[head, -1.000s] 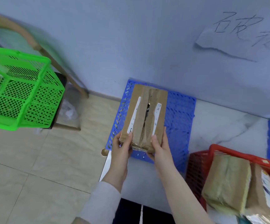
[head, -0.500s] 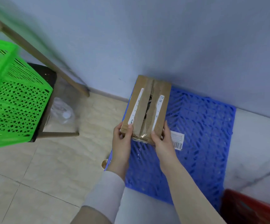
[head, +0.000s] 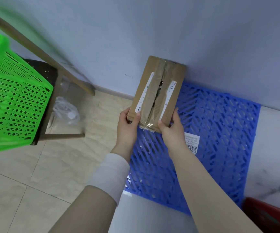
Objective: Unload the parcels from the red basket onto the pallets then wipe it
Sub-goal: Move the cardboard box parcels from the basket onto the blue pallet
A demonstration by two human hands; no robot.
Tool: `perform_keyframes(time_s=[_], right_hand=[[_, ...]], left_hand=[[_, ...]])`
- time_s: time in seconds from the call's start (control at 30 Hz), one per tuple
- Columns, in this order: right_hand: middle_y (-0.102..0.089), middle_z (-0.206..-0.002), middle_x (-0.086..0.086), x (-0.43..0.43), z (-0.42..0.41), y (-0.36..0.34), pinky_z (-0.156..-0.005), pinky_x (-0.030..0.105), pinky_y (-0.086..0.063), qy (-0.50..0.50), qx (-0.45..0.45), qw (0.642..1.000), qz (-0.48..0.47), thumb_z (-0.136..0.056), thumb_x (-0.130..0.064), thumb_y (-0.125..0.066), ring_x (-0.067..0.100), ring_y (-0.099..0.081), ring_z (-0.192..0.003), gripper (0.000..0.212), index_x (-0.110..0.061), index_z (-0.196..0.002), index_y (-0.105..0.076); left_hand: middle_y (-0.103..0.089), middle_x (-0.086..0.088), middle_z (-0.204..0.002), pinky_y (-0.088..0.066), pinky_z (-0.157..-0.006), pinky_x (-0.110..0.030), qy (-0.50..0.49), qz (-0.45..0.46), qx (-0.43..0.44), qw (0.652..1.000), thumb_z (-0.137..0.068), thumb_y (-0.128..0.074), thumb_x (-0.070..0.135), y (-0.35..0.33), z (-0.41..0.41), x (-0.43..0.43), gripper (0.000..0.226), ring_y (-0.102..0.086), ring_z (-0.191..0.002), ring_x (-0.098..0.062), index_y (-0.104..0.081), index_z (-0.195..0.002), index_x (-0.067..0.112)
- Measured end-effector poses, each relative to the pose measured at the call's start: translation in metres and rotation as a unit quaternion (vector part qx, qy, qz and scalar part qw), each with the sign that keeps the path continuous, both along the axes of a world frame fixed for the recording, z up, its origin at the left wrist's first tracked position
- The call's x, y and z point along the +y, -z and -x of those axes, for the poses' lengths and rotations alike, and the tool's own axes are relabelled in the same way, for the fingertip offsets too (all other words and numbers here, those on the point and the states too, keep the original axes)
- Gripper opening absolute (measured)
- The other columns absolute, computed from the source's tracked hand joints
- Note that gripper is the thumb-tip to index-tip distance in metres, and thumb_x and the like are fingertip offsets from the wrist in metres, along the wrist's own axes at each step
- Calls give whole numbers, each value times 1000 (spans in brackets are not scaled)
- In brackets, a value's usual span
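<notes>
A brown cardboard parcel [head: 157,93] with tape down its middle and two white labels is held by both hands at its near end. My left hand [head: 127,126] grips its near left corner and my right hand [head: 172,126] its near right corner. The parcel hangs over the far left part of the blue slatted pallet [head: 219,132], its far end close to the wall. Only a corner of the red basket [head: 270,214] shows at the bottom right.
A green mesh basket [head: 13,105] stands on a dark stool [head: 48,105] at the left, with a wooden leg [head: 40,52] slanting to the wall. A clear plastic bag [head: 65,110] lies beneath. A loose barcode label [head: 192,142] lies on the pallet.
The parcel has been carried forward and down toward the wall over the pallet. The view has swung left, so the red basket has almost left the frame.
</notes>
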State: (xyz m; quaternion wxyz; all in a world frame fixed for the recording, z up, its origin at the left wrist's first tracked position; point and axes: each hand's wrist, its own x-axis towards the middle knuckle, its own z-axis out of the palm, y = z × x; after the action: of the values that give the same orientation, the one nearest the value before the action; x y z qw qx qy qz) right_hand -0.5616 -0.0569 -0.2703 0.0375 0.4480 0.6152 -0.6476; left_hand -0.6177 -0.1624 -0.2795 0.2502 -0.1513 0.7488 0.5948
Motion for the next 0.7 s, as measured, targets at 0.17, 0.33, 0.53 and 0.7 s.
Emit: perform_keyframes(time_s=[0.17, 0.33, 0.53, 0.7], right_hand=[[-39, -145, -4, 5, -3, -5, -86, 17, -34, -42, -44, 998, -24, -91, -22, -54, 2, -41, -109, 75, -28, -147, -5], [-27, -152, 1, 13, -21, -43, -105, 33, -35, -77, -86, 987, -112, -89, -32, -56, 19, -28, -138, 73, -25, -147, -12], [-29, -149, 7, 5, -71, -125, -110, 38, -28, -173, -90, 949, -247, -92, -27, -52, 23, -25, -137, 65, -18, -146, -18], [-26, -152, 8, 1, -145, -195, -115, 41, -15, -218, -110, 899, -362, -93, -29, -50, 27, -13, -142, 64, -16, -146, -18]], left_hand=[[-50, -5, -134, -39, -86, -12, 42, 50, -30, 997, -94, -51, 28, -9, 5, 3, 53, -54, -108, -8, -30, -140, 16], [-30, -6, -152, -30, -108, -30, 97, 128, -16, 987, -92, -52, 35, -48, -2, 1, 69, -34, -137, -22, -17, -147, 10], [-52, -6, -135, -33, -107, -37, 240, 243, 161, 926, -90, -56, 23, -124, -57, -7, 47, -45, -126, -25, -45, -133, 13], [-36, 2, -149, -17, -114, -43, 344, 294, 231, 861, -93, -49, 28, -187, -128, -5, 46, -28, -139, -19, -42, -137, 20]])
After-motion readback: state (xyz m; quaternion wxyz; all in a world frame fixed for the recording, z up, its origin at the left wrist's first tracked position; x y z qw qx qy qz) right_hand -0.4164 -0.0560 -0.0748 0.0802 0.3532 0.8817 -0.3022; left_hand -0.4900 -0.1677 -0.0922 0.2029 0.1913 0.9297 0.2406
